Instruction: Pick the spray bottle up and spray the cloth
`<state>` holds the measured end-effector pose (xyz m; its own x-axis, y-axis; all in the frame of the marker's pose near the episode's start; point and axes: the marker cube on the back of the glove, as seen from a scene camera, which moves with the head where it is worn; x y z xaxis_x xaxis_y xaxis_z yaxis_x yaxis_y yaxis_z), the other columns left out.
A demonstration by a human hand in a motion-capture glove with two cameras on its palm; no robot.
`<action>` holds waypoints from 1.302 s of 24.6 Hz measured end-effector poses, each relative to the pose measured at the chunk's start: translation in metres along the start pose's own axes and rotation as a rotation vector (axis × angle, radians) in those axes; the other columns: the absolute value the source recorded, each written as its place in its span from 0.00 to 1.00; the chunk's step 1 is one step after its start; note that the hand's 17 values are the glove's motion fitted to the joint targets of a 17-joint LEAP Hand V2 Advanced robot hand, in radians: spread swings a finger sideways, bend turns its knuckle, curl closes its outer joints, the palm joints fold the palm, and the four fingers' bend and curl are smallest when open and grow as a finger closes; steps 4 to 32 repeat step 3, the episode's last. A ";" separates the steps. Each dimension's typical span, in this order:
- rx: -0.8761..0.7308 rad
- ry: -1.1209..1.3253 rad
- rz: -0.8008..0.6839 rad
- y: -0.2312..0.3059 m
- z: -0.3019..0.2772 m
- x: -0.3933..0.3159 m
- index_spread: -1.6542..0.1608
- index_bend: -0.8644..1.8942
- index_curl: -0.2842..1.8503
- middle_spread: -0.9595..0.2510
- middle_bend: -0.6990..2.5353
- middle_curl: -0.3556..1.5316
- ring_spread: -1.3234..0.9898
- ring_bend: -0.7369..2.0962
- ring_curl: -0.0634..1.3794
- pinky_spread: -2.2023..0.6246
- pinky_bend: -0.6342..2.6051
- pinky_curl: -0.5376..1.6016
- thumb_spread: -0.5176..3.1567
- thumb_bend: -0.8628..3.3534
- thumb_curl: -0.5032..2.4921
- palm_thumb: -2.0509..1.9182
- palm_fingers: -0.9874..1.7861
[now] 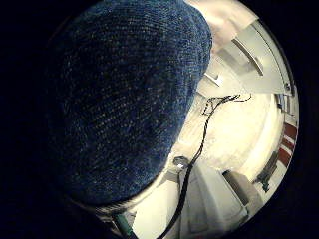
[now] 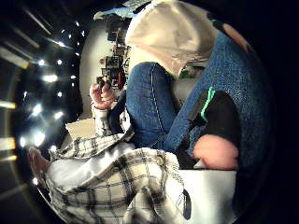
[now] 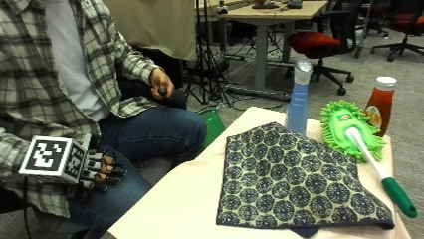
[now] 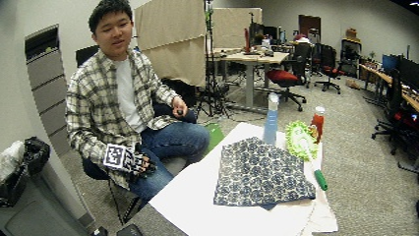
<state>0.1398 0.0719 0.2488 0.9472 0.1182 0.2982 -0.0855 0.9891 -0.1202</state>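
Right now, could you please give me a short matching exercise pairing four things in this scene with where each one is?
Things:
1. spray bottle
2. cloth
3. green duster
4. gloved right hand

Places:
A. resting on the person's thigh, off the table
B. spread flat on the table
C. standing upright behind the cloth
D. lying beside the cloth, in front of the ketchup bottle

Pairs: 1-C, 2-B, 3-D, 4-A

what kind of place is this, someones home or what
Not a home; probably an office or lab workspace. The wide outside view shows desks, swivel office chairs, a filing cabinet and grey carpet around the table.
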 end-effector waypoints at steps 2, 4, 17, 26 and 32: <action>0.007 -0.003 0.000 0.000 0.000 0.000 0.74 0.42 0.32 0.75 0.27 0.34 0.57 0.34 0.23 0.83 0.24 0.38 0.54 0.20 0.36 0.70 0.42; 0.009 -0.003 0.000 0.000 -0.001 0.000 0.74 0.42 0.32 0.75 0.27 0.34 0.57 0.34 0.24 0.83 0.24 0.38 0.54 0.20 0.35 0.70 0.42; 0.009 -0.003 0.000 0.000 -0.001 0.000 0.74 0.42 0.32 0.75 0.27 0.34 0.57 0.34 0.24 0.83 0.24 0.38 0.54 0.20 0.35 0.70 0.42; 0.009 -0.003 0.000 0.000 -0.001 0.000 0.74 0.42 0.32 0.75 0.27 0.34 0.57 0.34 0.24 0.83 0.24 0.38 0.54 0.20 0.35 0.70 0.42; 0.009 -0.003 0.000 0.000 -0.001 0.000 0.74 0.42 0.32 0.75 0.27 0.34 0.57 0.34 0.24 0.83 0.24 0.38 0.54 0.20 0.35 0.70 0.42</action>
